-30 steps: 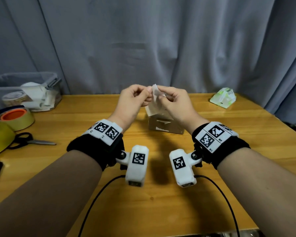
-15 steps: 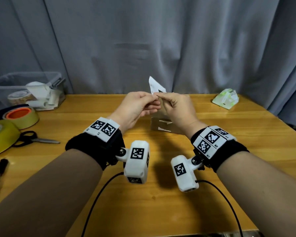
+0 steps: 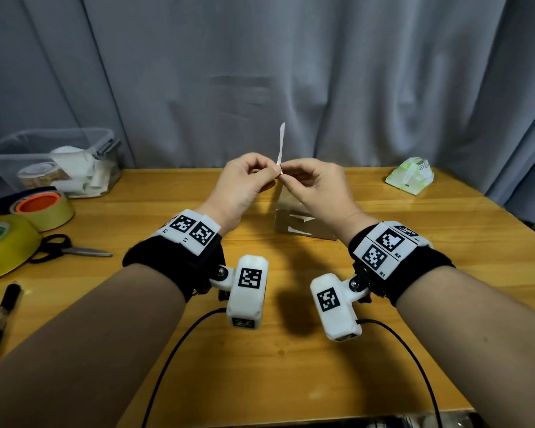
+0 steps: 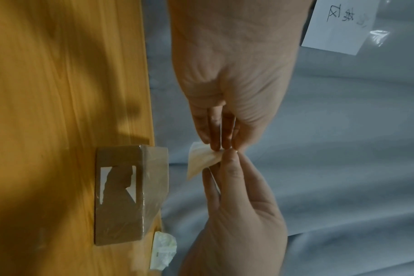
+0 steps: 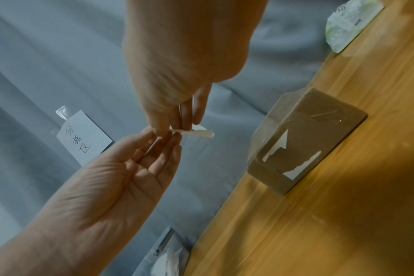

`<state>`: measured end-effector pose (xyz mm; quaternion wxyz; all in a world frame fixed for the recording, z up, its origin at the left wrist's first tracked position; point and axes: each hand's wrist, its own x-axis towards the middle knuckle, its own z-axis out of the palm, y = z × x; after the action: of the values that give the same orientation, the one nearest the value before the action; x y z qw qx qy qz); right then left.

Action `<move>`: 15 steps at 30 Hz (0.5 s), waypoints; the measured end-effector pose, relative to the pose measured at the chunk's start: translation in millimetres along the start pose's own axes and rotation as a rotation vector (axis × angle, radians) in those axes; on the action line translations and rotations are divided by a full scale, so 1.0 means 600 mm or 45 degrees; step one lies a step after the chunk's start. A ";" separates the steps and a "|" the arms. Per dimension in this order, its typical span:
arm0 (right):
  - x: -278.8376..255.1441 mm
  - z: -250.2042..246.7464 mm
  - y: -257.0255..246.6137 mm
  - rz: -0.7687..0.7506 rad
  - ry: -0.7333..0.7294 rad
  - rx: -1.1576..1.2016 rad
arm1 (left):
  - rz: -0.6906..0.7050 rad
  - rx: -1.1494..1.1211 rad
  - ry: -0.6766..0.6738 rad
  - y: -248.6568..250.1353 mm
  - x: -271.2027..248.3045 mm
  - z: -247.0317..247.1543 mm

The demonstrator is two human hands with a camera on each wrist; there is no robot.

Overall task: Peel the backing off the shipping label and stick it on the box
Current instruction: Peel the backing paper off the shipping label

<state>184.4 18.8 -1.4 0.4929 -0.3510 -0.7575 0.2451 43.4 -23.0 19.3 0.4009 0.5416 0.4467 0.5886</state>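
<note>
The small white shipping label [image 3: 280,143] stands edge-on above both hands, pinched at its lower end where their fingertips meet. My left hand [image 3: 272,174] holds it from the left and my right hand [image 3: 286,177] from the right. In the left wrist view the label [image 4: 201,162] shows as a cream triangle between the two sets of fingertips. In the right wrist view the label [image 5: 196,133] is a thin strip. The brown cardboard box [image 3: 303,223], wrapped in clear tape with torn white label scraps on its side, sits on the table below and behind my right hand.
On the wooden table [image 3: 260,366], a clear plastic bin [image 3: 44,156], two tape rolls [image 3: 44,208], scissors [image 3: 68,248] and a black pen [image 3: 0,316] lie at the left. A green-white packet [image 3: 410,179] sits far right. A grey curtain [image 3: 260,72] hangs behind.
The label has turned from face-on to edge-on and now points straight up. Both hands stay together at its lower end, held slightly higher above the box.
</note>
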 end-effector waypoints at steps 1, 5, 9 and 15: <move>0.000 0.000 0.000 0.000 0.003 0.005 | 0.012 -0.004 0.008 0.000 0.000 -0.001; 0.001 -0.001 0.001 0.024 0.008 0.034 | -0.012 -0.055 0.026 -0.003 0.002 -0.004; 0.002 -0.002 0.002 0.044 0.003 0.065 | -0.019 -0.062 0.004 -0.005 0.003 -0.003; 0.002 -0.006 -0.009 0.007 0.048 0.083 | 0.021 -0.044 0.022 -0.005 -0.001 -0.001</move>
<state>185.8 16.4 4.3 0.5173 -0.3415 -0.7388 0.2644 43.1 -22.6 16.5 0.4013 0.5333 0.4355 0.6041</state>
